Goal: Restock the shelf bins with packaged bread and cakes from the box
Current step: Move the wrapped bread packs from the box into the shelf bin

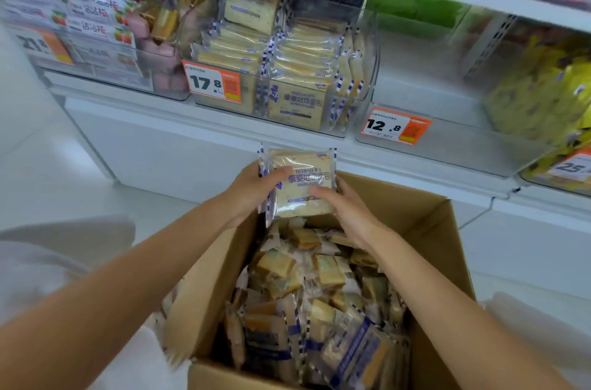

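Note:
A cardboard box [204,287] stands open on the floor below me, filled with several clear-wrapped bread packs [319,300]. Above its far rim I hold a small stack of bread packs [303,189] with blue-and-white edges and blue lettering. My left hand [252,191] grips its left side, thumb across the front. My right hand [348,207] holds its lower right corner, fingers curled round it. Straight ahead, a clear shelf bin [367,69] with a 17.8 price tag [212,82] holds stacked packs of the same bread.
To the right a clear bin [447,146] tagged 12.8 looks empty. Yellow packs [543,85] fill the bin at far right. Strawberry-printed boxes [92,18] and pink cakes sit in bins at left. A white shelf base runs behind the box, white floor at left.

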### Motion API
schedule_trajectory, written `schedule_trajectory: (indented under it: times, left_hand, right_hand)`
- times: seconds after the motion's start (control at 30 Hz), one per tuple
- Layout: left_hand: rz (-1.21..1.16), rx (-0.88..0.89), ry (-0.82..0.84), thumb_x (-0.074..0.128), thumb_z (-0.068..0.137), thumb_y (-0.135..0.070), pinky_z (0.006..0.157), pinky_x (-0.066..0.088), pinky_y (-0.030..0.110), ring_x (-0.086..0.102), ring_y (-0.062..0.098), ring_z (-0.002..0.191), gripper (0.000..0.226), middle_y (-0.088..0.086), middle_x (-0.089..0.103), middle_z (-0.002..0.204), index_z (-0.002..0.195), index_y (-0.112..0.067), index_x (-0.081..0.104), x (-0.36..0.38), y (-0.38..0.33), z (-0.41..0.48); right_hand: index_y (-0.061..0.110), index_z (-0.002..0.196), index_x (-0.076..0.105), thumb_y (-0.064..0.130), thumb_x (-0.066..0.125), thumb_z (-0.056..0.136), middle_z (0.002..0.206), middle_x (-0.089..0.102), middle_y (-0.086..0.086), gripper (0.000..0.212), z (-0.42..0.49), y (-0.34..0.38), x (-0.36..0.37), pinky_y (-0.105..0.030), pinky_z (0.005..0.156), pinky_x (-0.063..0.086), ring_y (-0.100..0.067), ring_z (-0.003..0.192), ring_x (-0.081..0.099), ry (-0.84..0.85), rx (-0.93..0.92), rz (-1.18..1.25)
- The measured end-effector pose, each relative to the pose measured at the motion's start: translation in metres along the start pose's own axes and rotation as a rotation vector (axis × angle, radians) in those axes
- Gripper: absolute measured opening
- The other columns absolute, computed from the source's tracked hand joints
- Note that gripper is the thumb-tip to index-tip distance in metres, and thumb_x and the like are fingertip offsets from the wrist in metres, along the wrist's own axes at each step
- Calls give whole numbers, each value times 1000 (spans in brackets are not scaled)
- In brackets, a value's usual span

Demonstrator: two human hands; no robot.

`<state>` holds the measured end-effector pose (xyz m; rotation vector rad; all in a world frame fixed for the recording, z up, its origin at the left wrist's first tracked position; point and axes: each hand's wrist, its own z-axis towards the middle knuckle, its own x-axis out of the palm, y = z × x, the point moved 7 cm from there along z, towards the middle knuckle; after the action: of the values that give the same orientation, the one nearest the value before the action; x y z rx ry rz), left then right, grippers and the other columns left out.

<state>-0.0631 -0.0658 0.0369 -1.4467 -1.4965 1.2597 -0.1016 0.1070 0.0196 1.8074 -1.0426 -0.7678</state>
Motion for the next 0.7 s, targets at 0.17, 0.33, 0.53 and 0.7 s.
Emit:
schedule_trajectory:
  times: [0.17,0.33,0.53,0.7]
  left_hand:
    - [87,159,-211,54,88,-56,76,55,23,69,6,83,40,0,71,90,103,-20,62,-43,-39,3]
    - [205,274,-123,75,76,-32,76,47,29,63,12,79,29,13,71,93,97,-14,66,-93,-117,26]
    - [369,475,-331,78,81,-22,60,44,11,53,3,79,49,-8,56,98,121,-18,48,-173,-187,97]
    - [452,504,-352,82,76,-28,95,49,38,60,24,111,65,5,62,123,128,-12,46,-206,-206,168]
  right_hand:
    - [19,116,54,29,77,79,114,68,2,44,11,70,27,-37,91,53,-13,98,66,-72,-165,-122]
    - [22,122,43,33,67,85,110,55,5,46,29,167,51,-30,73,43,-14,98,56,-232,-414,-102]
    - [19,119,47,25,64,86,112,61,-4,37,101,242,71,-40,77,51,-23,96,62,-284,-513,-70]
    - [14,121,45,20,65,90,109,56,0,37,168,275,77,-27,71,40,-19,97,56,-372,-586,-173]
